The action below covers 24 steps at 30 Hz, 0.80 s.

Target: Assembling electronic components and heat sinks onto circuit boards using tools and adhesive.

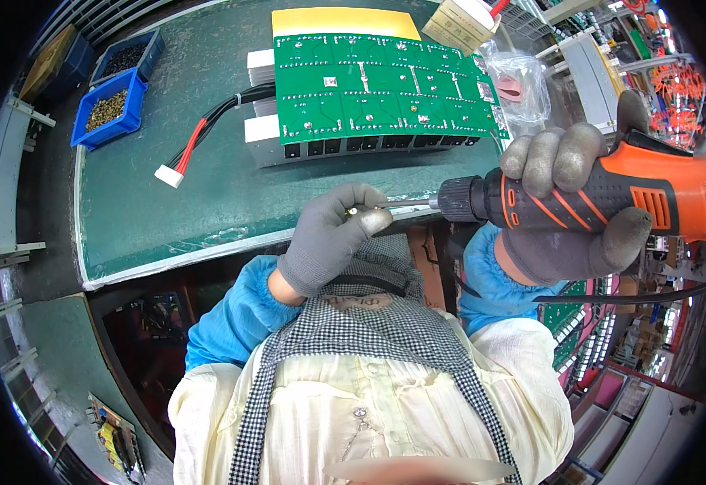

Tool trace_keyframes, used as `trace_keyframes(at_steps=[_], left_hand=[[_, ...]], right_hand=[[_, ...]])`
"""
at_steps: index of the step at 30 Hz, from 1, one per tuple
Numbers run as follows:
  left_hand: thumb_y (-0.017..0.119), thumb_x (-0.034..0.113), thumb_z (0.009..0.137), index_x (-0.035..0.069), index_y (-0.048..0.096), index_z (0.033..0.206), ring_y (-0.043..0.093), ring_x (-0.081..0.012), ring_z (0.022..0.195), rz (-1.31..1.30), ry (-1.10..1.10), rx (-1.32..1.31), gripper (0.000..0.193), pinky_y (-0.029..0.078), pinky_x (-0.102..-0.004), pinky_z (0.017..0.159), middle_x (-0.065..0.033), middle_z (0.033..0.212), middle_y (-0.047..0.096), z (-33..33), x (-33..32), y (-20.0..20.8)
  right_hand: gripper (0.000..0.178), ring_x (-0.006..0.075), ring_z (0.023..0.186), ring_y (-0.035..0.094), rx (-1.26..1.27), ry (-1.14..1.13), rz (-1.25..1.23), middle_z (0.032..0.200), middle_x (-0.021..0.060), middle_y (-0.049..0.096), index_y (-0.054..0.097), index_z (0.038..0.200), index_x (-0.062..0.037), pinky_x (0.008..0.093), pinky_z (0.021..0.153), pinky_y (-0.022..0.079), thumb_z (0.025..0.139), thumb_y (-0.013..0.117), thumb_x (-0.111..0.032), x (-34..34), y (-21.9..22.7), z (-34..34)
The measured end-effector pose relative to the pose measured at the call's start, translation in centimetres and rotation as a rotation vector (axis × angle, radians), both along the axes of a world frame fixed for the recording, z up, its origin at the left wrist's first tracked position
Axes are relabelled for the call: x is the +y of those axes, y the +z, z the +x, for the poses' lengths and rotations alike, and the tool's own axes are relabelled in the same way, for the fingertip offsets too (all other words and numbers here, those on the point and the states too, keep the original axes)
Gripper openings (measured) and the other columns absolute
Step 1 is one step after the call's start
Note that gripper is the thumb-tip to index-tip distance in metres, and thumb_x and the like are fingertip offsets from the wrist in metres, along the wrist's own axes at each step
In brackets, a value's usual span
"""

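The right hand [567, 206] has its fingers clenched around the orange-and-black power screwdriver [604, 194]. The left hand [329, 234] pinches a small screw [355, 211] at the bit tip, fingers nearly closed.

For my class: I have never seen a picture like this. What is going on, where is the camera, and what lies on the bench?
The camera sits on a person's head and looks down, so the rim bends. Both hands wear grey gloves. The right hand grips an orange and black power screwdriver. The left hand pinches a small screw at its bit. On the green bench mat lie a green circuit board on a metal block, a black and red cable, and a blue bin of screws.
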State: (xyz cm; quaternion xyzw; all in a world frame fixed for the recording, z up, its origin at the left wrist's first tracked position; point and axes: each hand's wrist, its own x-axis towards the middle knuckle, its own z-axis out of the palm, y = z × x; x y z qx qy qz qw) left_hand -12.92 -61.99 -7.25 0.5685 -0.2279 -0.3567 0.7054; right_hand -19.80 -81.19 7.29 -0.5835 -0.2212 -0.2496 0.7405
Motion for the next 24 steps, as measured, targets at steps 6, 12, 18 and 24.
trace_keyframes(at_steps=[6, 12, 18, 24], left_hand=[[0.073, 0.013, 0.085, 0.002, 0.068, 0.100, 0.060, -0.0100, 0.083, 0.052, 0.050, -0.019, 0.019, 0.050, -0.0272, 0.077, -0.0033, 0.088, 0.067, -0.2, 0.1, -0.4], [0.076, 0.013, 0.083, 0.002, 0.069, 0.100, 0.061, -0.0087, 0.079, 0.106, 0.131, -0.058, 0.021, 0.051, -0.0257, 0.074, -0.0039, 0.084, 0.068, -0.1, 0.0, -0.7], [0.076, 0.012, 0.082, -0.002, 0.065, 0.110, 0.061, -0.0096, 0.081, 0.046, 0.205, 0.033, 0.033, 0.051, -0.0251, 0.074, -0.0047, 0.087, 0.067, 0.5, 0.4, -0.3], [0.061, 0.007, 0.089, -0.004, 0.050, 0.128, 0.058, -0.0124, 0.094, 0.008, -0.049, 0.341, 0.042, 0.048, -0.0255, 0.084, -0.0075, 0.106, 0.060, 2.1, 2.8, -1.2]], right_hand=[[0.066, 0.0241, 0.090, 0.063, 0.086, 0.020, 0.058, 0.095, 0.0111, 0.061, 0.057, 0.107, 0.0050, 0.0455, 0.090, 0.050, 0.090, 0.059, -0.059, 0.1, -0.3, -0.3], [0.076, 0.0224, 0.080, 0.058, 0.103, -0.161, 0.106, 0.094, 0.0115, 0.058, 0.024, 0.149, -0.0017, 0.0459, 0.080, 0.047, 0.095, 0.056, -0.044, 1.2, -1.0, 0.1], [0.072, 0.0233, 0.079, 0.057, 0.058, -0.208, 0.190, 0.094, 0.0116, 0.058, 0.030, 0.148, -0.0050, 0.0465, 0.082, 0.046, 0.094, 0.056, -0.046, 1.4, -1.2, 1.6], [0.068, 0.0254, 0.084, 0.058, -0.156, -0.115, 0.068, 0.096, 0.0133, 0.060, 0.038, 0.140, -0.0054, 0.0515, 0.086, 0.047, 0.092, 0.059, -0.050, 0.4, 1.5, 5.5]])
